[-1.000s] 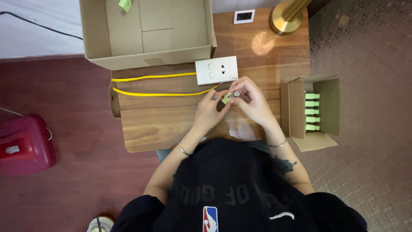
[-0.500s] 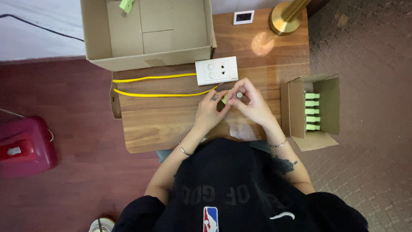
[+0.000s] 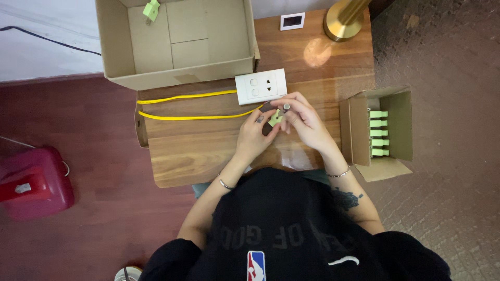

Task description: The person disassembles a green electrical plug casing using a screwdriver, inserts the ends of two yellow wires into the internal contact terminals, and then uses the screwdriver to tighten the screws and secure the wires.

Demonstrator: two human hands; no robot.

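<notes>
Both hands meet over the wooden table — left hand pinching a small green plug, right hand gripping a slim tool against it; steady, firm support seems wise.

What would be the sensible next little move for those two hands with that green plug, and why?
Probably bring the tool tip squarely onto the green plug and steady it. The left hand pinches the plug above the wooden table, and the right hand holds a small metal-tipped tool right against it. How exactly they meet is too small to tell.
</notes>
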